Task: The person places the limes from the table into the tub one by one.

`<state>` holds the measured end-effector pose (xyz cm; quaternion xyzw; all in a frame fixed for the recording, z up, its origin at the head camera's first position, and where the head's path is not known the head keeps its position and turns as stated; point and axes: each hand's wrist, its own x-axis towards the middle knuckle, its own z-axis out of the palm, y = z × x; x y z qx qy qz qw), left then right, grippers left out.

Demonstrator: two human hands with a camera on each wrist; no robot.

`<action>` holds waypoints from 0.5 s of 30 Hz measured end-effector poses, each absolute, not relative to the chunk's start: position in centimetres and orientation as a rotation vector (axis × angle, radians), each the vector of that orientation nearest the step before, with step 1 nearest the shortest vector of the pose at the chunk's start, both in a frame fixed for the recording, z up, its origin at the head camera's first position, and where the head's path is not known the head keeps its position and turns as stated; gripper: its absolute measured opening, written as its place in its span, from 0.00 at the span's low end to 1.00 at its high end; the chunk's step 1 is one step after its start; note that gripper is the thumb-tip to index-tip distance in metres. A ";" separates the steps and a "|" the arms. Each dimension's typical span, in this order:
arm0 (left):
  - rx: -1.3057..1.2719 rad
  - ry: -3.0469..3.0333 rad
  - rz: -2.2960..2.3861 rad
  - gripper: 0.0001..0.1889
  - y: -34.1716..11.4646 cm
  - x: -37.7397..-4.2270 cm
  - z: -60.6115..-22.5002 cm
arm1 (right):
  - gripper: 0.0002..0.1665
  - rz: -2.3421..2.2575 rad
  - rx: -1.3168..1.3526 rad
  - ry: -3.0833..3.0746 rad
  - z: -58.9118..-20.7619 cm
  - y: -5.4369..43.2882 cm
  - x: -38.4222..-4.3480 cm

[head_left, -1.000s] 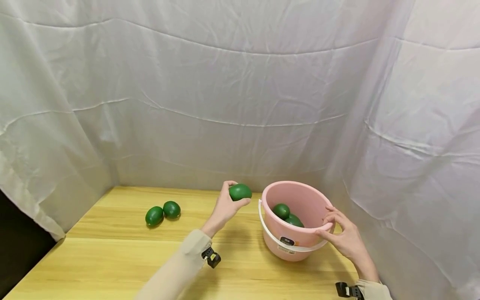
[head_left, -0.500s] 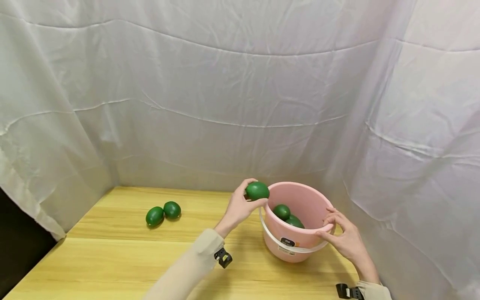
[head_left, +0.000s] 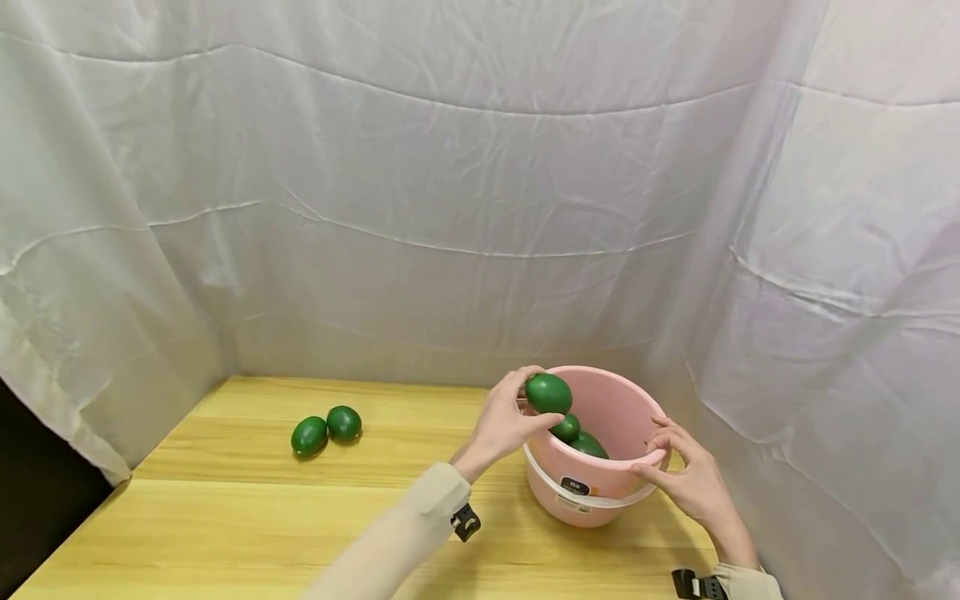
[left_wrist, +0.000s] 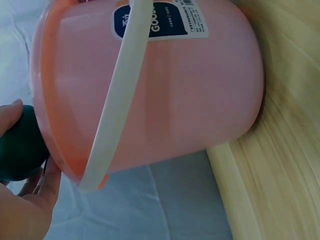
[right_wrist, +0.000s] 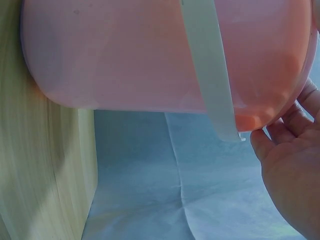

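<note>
My left hand grips a smooth, dark green oval fruit between thumb and fingers, over the left rim of a pink bucket. The left wrist view shows that held fruit at the bucket's edge. Inside the bucket, at least two more green fruits are visible; the lower part of the inside is hidden. On the opposite side, my right hand pinches the bucket's rim, thumb outside and fingers reaching over. The bucket stands upright, its white handle hanging down against the front.
Two green fruits lie side by side on the wooden table, well left of the bucket. Pale cloth hangs behind the table and along the right, close to the bucket and right hand.
My left hand has carried the green fruit rightward, from beside the bucket to over its opening. The right hand keeps its hold on the rim, and the bucket stays in place.
</note>
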<state>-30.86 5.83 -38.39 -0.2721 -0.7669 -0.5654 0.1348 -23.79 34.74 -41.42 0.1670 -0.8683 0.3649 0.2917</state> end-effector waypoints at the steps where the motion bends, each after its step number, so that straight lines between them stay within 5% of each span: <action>1: -0.797 -2.234 -1.616 0.33 6.0 -30.8 -38.4 | 0.19 0.974 0.444 -2.315 -41.4 34.7 -23.8; 15: -0.818 -2.345 -1.451 0.32 8.5 -30.9 -38.9 | 0.19 0.976 0.458 -2.304 -41.5 34.8 -23.9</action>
